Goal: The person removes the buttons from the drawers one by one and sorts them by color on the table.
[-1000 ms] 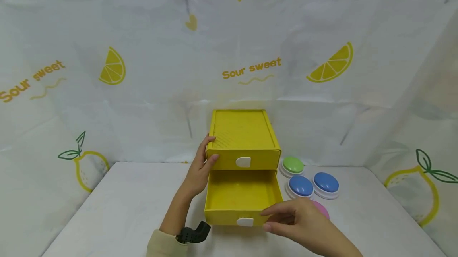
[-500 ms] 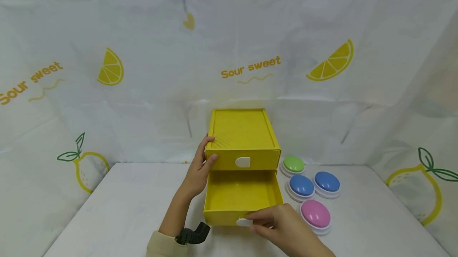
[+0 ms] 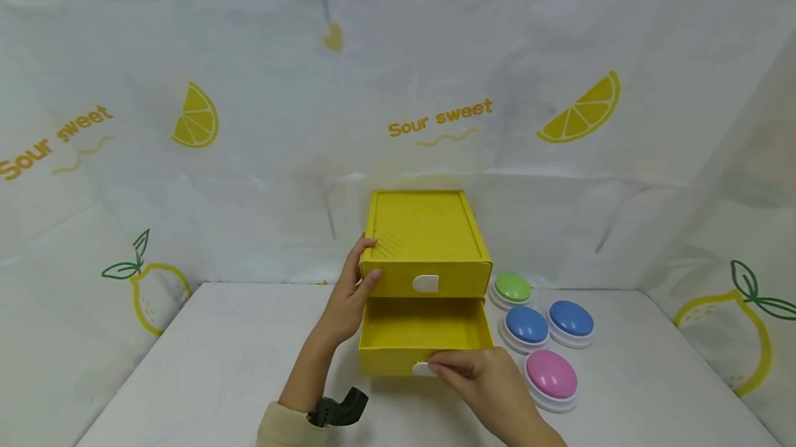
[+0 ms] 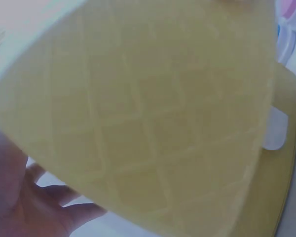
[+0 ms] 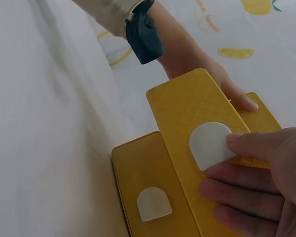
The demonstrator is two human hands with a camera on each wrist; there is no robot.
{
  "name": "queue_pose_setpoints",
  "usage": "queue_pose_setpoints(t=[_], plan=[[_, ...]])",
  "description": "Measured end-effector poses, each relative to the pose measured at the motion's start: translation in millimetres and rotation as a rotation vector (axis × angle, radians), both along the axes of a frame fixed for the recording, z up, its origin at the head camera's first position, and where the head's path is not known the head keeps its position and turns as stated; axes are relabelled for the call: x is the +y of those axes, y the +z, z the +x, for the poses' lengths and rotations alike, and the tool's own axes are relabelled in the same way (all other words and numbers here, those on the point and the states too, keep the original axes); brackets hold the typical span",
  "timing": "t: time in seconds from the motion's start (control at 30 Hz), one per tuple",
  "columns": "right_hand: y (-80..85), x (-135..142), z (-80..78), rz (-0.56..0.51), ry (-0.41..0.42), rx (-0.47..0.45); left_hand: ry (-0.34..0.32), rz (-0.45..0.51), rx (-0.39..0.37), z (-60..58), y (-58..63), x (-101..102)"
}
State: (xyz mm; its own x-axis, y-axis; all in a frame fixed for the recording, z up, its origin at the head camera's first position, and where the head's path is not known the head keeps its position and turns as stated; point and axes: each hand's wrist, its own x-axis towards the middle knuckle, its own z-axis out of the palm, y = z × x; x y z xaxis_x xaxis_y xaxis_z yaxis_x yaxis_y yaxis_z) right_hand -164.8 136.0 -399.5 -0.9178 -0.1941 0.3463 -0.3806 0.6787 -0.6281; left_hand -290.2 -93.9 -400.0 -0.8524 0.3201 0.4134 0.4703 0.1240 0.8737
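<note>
A yellow two-drawer box stands on the white table. Its upper drawer is closed, while the lower drawer sticks out with a bare inside. At the box's left front corner my left hand grips the side, fingertips over the top edge and thumb on the front. My right hand pinches the white handle of the lower drawer between thumb and index finger. In the left wrist view a diamond-patterned yellow side panel fills most of the picture, with left-hand fingers beneath it.
Right of the box stand several round push buttons on white bases: a green button, two blue ones, and a pink button close beside my right hand. A white lemon-print sheet hangs behind the table.
My right hand has come left from beside the drawer front and taken hold of the handle. The lower drawer has slid slightly inward. My left hand keeps its place on the box.
</note>
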Motion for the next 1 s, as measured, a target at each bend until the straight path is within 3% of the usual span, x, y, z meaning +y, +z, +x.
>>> queue_pose_setpoints(t=[0.17,0.33,0.43,0.67,1.0], plan=[[-10.1,-1.7,-13.1,-0.009,-0.064,0.223,-0.003,0.0,0.002,-0.7,0.8,2.2],[-16.2,-2.0,-27.8,-0.045,-0.074,0.298,0.003,0.007,0.0,-0.4,1.4,1.9],[-17.7,-1.9,-35.0,-0.064,-0.066,0.301,0.006,0.008,-0.004,0.2,1.1,1.0],[-19.2,-4.9,-50.0,-0.112,-0.127,0.218,0.009,0.005,-0.004,1.4,0.3,0.1],[-23.5,-4.7,-65.6,-0.226,-0.144,0.118,0.006,0.015,-0.002,1.3,-0.1,0.6]])
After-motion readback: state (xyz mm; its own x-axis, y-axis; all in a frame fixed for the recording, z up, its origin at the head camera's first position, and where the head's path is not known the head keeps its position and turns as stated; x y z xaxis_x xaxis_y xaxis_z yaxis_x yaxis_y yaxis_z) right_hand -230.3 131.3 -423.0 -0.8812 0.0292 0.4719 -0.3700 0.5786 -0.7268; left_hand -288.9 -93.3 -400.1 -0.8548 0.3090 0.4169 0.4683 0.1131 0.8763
